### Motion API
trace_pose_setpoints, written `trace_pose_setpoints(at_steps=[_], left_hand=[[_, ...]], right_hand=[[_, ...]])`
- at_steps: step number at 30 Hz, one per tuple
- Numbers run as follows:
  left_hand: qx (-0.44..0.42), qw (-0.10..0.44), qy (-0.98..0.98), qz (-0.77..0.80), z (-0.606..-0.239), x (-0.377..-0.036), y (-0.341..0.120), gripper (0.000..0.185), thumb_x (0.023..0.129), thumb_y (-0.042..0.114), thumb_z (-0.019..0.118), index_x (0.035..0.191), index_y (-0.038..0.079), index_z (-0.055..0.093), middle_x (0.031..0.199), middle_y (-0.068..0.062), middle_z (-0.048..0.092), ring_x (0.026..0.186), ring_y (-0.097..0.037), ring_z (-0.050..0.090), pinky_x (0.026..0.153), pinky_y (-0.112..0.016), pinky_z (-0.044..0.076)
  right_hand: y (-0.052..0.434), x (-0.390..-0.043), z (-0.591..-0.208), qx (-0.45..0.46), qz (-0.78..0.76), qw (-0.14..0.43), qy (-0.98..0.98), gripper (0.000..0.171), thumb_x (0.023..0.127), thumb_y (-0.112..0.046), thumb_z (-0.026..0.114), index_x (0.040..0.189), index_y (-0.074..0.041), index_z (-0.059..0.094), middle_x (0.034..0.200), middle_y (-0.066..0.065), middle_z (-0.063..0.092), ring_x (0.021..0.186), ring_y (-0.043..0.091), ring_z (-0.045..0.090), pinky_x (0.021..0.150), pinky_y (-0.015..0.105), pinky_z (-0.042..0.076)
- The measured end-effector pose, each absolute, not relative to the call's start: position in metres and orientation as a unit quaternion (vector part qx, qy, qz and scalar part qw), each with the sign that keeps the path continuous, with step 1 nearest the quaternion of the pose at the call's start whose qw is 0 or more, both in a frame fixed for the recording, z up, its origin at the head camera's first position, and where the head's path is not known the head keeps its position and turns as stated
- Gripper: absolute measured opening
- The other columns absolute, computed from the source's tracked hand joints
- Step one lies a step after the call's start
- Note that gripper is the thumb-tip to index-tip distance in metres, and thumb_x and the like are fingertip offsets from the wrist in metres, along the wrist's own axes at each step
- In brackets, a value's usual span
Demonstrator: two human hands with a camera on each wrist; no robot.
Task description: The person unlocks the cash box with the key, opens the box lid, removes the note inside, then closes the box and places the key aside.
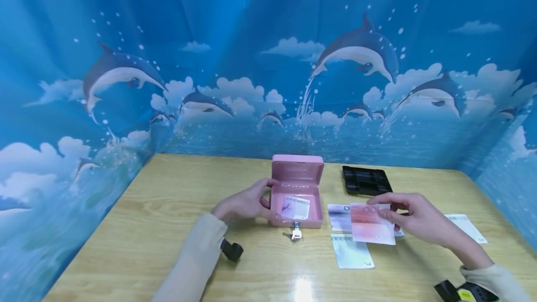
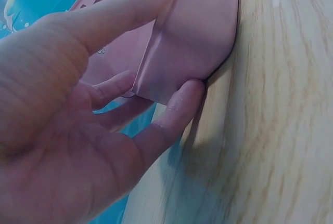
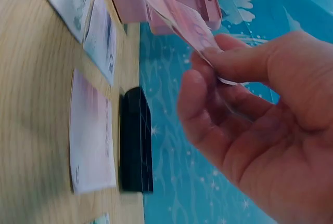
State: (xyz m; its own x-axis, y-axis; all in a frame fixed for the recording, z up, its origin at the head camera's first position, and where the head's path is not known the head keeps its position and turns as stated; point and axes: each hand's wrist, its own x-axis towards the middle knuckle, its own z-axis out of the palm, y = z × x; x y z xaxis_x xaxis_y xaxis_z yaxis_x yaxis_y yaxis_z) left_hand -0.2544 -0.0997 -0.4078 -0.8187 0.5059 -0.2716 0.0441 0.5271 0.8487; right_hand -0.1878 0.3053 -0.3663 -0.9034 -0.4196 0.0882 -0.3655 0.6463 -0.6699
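Note:
A pink cash box (image 1: 317,202) stands with its lid raised, a banknote (image 1: 299,208) lying inside. Its lock holds a key (image 1: 296,233) at the front. My left hand (image 1: 248,200) holds the box's left side, thumb and fingers spread around the wall (image 2: 200,31). My right hand (image 1: 419,218) pinches a red 100 banknote (image 1: 372,227) between thumb and fingers, to the right of the box. That banknote (image 3: 179,18) is seen nearly edge-on in the right wrist view. Beneath it a purplish banknote (image 1: 338,219) lies on the table, partly covered.
A black compartment tray (image 1: 367,181) sits behind my right hand. A greenish banknote (image 1: 351,256) lies nearer the front, and another note (image 1: 467,228) at the right. In the right wrist view a pinkish banknote (image 3: 92,135) lies beside the tray. A dolphin-print curtain (image 1: 251,59) hangs behind the table.

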Motion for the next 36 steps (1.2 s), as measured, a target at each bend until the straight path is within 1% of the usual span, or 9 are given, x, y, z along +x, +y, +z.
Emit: trace_pose_setpoints(at_steps=[4, 8, 13, 17, 22, 26, 30, 33, 36], left_hand=[[0.169, 0.245, 0.840, 0.454, -0.409, -0.253, -0.099, 0.099, 0.076, 0.025, 0.090, 0.157, 0.020, 0.032, 0.152, -0.013, 0.044, 0.115, -0.023, 0.063, 0.102, -0.046, 0.055], [0.172, 0.235, 0.839, 0.459, -0.408, -0.251, -0.100, 0.097, 0.077, 0.022, 0.090, 0.156, 0.019, 0.035, 0.152, -0.015, 0.041, 0.115, -0.024, 0.064, 0.103, -0.046, 0.055], [0.169, 0.237, 0.836, 0.465, -0.407, -0.249, -0.101, 0.097, 0.077, 0.024, 0.090, 0.156, 0.020, 0.035, 0.148, -0.015, 0.042, 0.115, -0.023, 0.064, 0.099, -0.043, 0.057], [0.166, 0.236, 0.836, 0.466, -0.407, -0.249, -0.101, 0.094, 0.078, 0.024, 0.089, 0.156, 0.022, 0.035, 0.146, -0.015, 0.041, 0.115, -0.023, 0.063, 0.095, -0.041, 0.058], [0.169, 0.232, 0.838, 0.464, -0.408, -0.249, -0.100, 0.090, 0.080, 0.023, 0.088, 0.154, 0.023, 0.036, 0.146, -0.015, 0.041, 0.118, -0.025, 0.063, 0.101, -0.045, 0.056], [0.166, 0.230, 0.843, 0.458, -0.408, -0.249, -0.099, 0.090, 0.080, 0.027, 0.088, 0.154, 0.024, 0.037, 0.145, -0.014, 0.043, 0.117, -0.024, 0.063, 0.102, -0.046, 0.056], [0.165, 0.226, 0.847, 0.452, -0.408, -0.249, -0.098, 0.086, 0.082, 0.030, 0.086, 0.153, 0.022, 0.038, 0.141, -0.014, 0.046, 0.115, -0.023, 0.063, 0.102, -0.046, 0.055], [0.163, 0.224, 0.849, 0.449, -0.408, -0.249, -0.097, 0.085, 0.083, 0.032, 0.086, 0.153, 0.022, 0.039, 0.140, -0.013, 0.047, 0.115, -0.023, 0.062, 0.103, -0.046, 0.055], [0.159, 0.223, 0.851, 0.447, -0.407, -0.249, -0.096, 0.085, 0.082, 0.033, 0.086, 0.152, 0.022, 0.039, 0.139, -0.013, 0.048, 0.116, -0.023, 0.062, 0.104, -0.047, 0.054]], right_hand=[[0.318, -0.183, -0.369, -0.213, -0.362, 0.070, 0.905, 0.026, 0.100, -0.008, 0.063, 0.125, -0.010, 0.070, 0.117, 0.015, 0.072, 0.066, 0.008, 0.057, 0.051, 0.028, 0.053], [0.327, -0.180, -0.371, -0.215, -0.355, 0.090, 0.905, 0.025, 0.101, -0.009, 0.063, 0.124, -0.009, 0.070, 0.116, 0.014, 0.072, 0.065, 0.008, 0.054, 0.051, 0.026, 0.051], [0.335, -0.178, -0.374, -0.199, -0.344, 0.113, 0.910, 0.023, 0.100, -0.011, 0.063, 0.122, -0.014, 0.071, 0.111, 0.005, 0.071, 0.064, 0.005, 0.050, 0.052, 0.026, 0.051], [0.340, -0.178, -0.377, -0.199, -0.342, 0.123, 0.910, 0.022, 0.101, -0.014, 0.063, 0.121, -0.016, 0.071, 0.110, 0.002, 0.071, 0.066, 0.005, 0.051, 0.054, 0.026, 0.051], [0.347, -0.179, -0.382, -0.206, -0.340, 0.137, 0.907, 0.020, 0.101, -0.016, 0.063, 0.119, -0.017, 0.071, 0.114, 0.003, 0.071, 0.075, 0.003, 0.054, 0.059, 0.025, 0.052], [0.351, -0.179, -0.385, -0.213, -0.349, 0.152, 0.900, 0.020, 0.101, -0.014, 0.063, 0.120, -0.015, 0.071, 0.118, 0.006, 0.070, 0.079, 0.002, 0.055, 0.059, 0.026, 0.053], [0.356, -0.178, -0.387, -0.223, -0.348, 0.161, 0.896, 0.021, 0.101, -0.012, 0.063, 0.120, -0.012, 0.070, 0.117, 0.004, 0.071, 0.076, 0.003, 0.055, 0.057, 0.027, 0.053], [0.359, -0.178, -0.388, -0.223, -0.335, 0.166, 0.900, 0.021, 0.099, -0.011, 0.065, 0.120, -0.012, 0.070, 0.113, 0.001, 0.071, 0.073, 0.003, 0.053, 0.056, 0.025, 0.050], [0.360, -0.178, -0.390, -0.220, -0.327, 0.171, 0.903, 0.022, 0.098, -0.013, 0.067, 0.119, -0.013, 0.071, 0.110, -0.003, 0.071, 0.073, 0.001, 0.051, 0.057, 0.023, 0.047]])
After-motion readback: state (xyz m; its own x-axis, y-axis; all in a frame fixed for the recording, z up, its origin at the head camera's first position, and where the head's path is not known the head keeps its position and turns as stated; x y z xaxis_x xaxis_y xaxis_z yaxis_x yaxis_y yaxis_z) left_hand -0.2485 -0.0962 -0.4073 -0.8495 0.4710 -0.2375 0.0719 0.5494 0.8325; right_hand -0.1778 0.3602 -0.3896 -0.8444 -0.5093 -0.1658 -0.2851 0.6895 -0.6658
